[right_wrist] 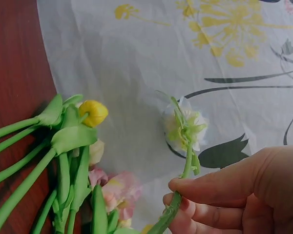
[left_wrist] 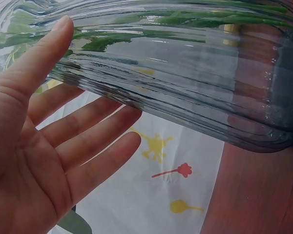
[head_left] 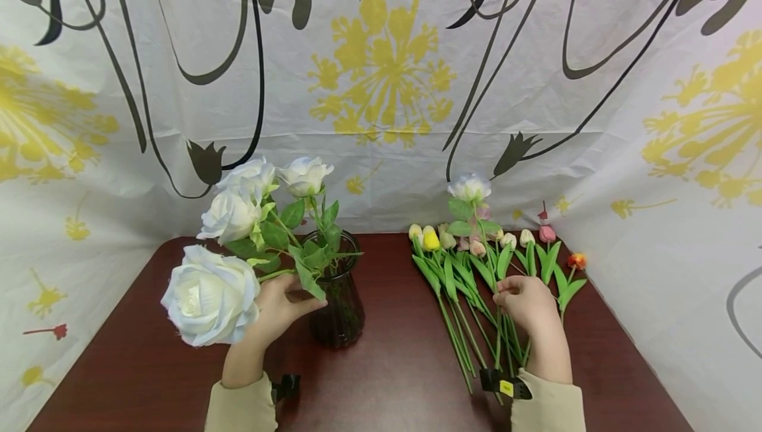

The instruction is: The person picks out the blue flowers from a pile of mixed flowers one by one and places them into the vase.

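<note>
A ribbed glass vase [head_left: 337, 306] holds several white roses with bluish edges, the largest rose bloom [head_left: 211, 295] hanging out to the left. My left hand [head_left: 275, 309] is at the vase's left side. In the left wrist view its thumb lies over the glass, and its fingers [left_wrist: 102, 131] stretch out along the lower edge with a light touch at most. Between thumb and fingertips, my right hand [head_left: 526, 301] pinches the green stem [right_wrist: 172, 212] of a single white rose [head_left: 470, 188]. That rose stands upright above a spread of tulips [head_left: 455, 266].
The tulips, in yellow, white and pink, lie on the dark red table [head_left: 405, 366] with stems pointing toward me. An orange flower [head_left: 576, 260] lies at their right end. Behind the table hangs a white patterned cloth [head_left: 381, 174], which also covers both sides.
</note>
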Available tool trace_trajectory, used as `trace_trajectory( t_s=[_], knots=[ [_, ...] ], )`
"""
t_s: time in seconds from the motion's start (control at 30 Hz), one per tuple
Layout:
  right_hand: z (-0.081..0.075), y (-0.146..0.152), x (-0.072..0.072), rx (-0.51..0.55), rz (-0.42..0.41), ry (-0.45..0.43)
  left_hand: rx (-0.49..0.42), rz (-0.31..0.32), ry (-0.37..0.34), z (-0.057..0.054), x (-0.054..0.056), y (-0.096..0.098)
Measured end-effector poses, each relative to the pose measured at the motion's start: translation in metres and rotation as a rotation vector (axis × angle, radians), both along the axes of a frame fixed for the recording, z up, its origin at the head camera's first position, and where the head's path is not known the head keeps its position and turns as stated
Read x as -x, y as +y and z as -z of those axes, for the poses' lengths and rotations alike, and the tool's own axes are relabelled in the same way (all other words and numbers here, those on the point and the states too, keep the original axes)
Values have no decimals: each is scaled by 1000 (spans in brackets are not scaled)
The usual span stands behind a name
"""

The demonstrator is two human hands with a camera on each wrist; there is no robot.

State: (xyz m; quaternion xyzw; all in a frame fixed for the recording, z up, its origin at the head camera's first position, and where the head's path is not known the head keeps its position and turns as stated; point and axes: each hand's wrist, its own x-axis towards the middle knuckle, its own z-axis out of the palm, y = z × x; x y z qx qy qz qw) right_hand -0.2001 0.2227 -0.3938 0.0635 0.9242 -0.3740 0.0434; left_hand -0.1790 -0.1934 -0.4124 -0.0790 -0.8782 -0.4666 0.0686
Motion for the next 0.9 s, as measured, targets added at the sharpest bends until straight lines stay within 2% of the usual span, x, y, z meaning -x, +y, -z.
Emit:
trace_trajectory(
  t_s=[0.63, 0.9],
  knots=[
    [-23, -17, -13, -5, -34, 114, -15, 21, 50, 6, 1, -2],
    [-28, -24, -18, -9, -44, 168, -23, 23, 34, 5, 1, -1]
  ],
)
